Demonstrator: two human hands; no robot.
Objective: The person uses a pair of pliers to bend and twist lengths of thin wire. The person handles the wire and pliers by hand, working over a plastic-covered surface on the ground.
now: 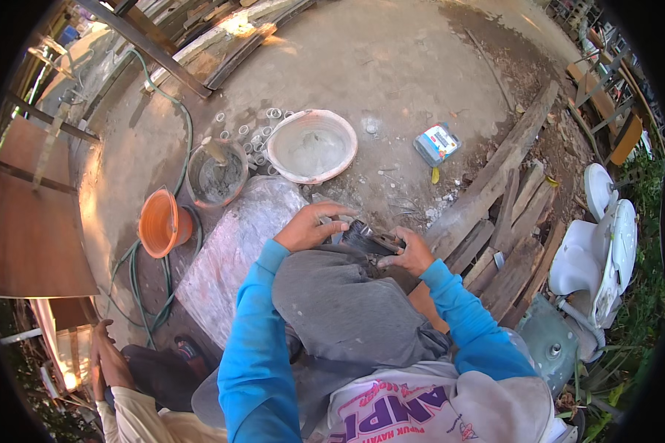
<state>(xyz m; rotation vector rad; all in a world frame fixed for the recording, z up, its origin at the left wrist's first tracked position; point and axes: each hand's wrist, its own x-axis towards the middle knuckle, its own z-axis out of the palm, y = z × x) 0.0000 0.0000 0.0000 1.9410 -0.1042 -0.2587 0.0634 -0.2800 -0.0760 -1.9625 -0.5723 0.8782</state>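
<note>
Over my raised knee, a dark, shiny object [362, 238] sits between my two hands; its kind I cannot make out. My left hand [310, 225] grips its left end, fingers reaching over the top. At the other end my right hand [412, 252] holds it with curved fingers and the thumb below. Beyond my hands stands a pale basin [279, 164] of grey wet mix. To its left is a bucket [192, 173] of darker grey mix with a handled tool [214, 151] standing in it. Several small white rings [244, 130] lie between the two.
An orange bucket [162, 225] and green hose [134, 284] lie left, beside a crumpled plastic sheet [236, 244]. A blue-and-white box [437, 144] stands ahead. Old planks [495, 181] and white toilet parts [595, 247] line the right. Another person's hand [109, 358] shows lower left.
</note>
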